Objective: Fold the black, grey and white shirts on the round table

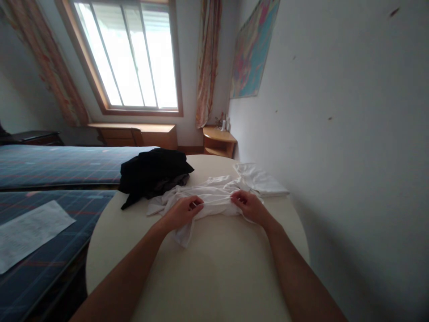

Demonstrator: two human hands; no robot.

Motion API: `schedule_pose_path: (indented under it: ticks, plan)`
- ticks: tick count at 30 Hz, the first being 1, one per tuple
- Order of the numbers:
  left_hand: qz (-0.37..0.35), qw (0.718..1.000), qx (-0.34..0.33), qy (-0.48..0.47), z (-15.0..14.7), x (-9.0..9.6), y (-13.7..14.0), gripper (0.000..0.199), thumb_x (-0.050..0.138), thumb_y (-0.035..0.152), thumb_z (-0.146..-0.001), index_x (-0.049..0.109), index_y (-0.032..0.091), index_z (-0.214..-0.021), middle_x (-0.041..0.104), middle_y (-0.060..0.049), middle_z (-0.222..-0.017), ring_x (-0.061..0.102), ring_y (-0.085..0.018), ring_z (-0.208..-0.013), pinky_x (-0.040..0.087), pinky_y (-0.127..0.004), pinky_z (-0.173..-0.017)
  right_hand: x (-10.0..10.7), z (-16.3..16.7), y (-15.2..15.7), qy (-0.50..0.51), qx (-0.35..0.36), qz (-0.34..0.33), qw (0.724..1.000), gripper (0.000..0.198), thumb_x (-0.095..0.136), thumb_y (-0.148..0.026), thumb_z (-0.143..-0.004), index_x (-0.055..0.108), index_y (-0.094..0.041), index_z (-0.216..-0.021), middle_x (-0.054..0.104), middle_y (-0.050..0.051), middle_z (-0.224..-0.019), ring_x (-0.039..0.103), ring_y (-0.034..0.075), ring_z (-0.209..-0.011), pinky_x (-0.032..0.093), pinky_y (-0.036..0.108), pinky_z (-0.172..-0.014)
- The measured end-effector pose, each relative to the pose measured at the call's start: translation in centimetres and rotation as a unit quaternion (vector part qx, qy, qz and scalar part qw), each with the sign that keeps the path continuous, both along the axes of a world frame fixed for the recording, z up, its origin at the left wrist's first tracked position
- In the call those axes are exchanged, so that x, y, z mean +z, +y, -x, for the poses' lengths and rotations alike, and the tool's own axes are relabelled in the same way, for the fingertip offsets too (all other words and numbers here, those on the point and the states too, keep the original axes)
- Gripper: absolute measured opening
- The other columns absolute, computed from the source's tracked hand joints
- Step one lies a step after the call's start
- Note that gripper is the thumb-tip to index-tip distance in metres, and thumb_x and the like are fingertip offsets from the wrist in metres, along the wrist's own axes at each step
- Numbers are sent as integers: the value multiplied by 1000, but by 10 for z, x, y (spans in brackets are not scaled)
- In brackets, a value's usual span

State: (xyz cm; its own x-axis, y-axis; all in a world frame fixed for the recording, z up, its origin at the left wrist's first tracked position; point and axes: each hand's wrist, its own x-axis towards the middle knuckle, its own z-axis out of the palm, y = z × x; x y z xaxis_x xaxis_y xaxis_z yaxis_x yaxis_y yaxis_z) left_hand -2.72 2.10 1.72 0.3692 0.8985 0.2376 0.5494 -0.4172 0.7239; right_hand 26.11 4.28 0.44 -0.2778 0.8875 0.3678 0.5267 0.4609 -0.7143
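A crumpled white garment point(214, 208), its exact kind unclear, lies across the round table point(214, 264). My left hand point(184, 209) pinches its near edge on the left, thumb and fingers together. On the right, my right hand point(246, 205) grips the same edge, so the cloth stretches between both hands. One white flap hangs toward me below my left hand. Just beyond my right hand rests a flatter, folded white cloth point(263, 180). A heap of black clothing point(154, 167) sits at the table's far left, close to the white garment.
Beds with blue plaid covers point(83, 165) stand left of the table, one bearing a sheet of paper point(33, 232). A white wall point(351, 156) runs along the right. Behind are a low wooden desk point(157, 134), a corner shelf point(219, 138) and a window point(130, 58).
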Motion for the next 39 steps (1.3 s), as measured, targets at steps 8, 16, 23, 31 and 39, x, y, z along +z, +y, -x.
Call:
schedule_pose_path:
  ticks: [8,16,23,31,39]
  plan:
    - [-49,996,78,-5,0,0,5,21,52,34,-91,67,19,-88,69,0,-74,62,-15,-65,46,-26,-64,-6,-3,-2,-16,28,39,999,23,56,-19,-78,59,-19,-101,67,2,-92,57,11,-64,44,23,-61]
    - [-74,979,188,-9,10,-8,15,10,50,28,-90,57,21,-93,68,-1,-85,61,-15,-67,44,-27,-67,7,-9,-6,-9,25,70,997,21,61,-33,-84,61,-18,-99,67,2,-85,62,14,-70,50,27,-67]
    - [-52,961,268,-46,29,-19,30,6,55,26,-87,55,21,-89,66,-2,-82,63,-18,-74,44,-28,-71,3,-4,-12,-62,115,102,986,84,92,-43,-52,56,-21,-125,60,9,-126,58,27,-119,46,39,-104]
    - [-43,951,302,-43,43,-28,43,6,57,27,-84,57,20,-85,68,-3,-82,64,-20,-78,46,-29,-73,1,-7,-8,-114,102,52,987,18,72,-34,-79,69,-21,-91,65,9,-120,62,25,-110,46,40,-98]
    - [-51,953,297,-45,45,-34,46,7,56,28,-84,57,21,-85,69,-3,-83,65,-20,-79,46,-30,-76,-1,-19,12,-45,-94,-47,993,33,56,-45,-90,74,-17,-88,68,9,-94,63,20,-80,48,32,-76]
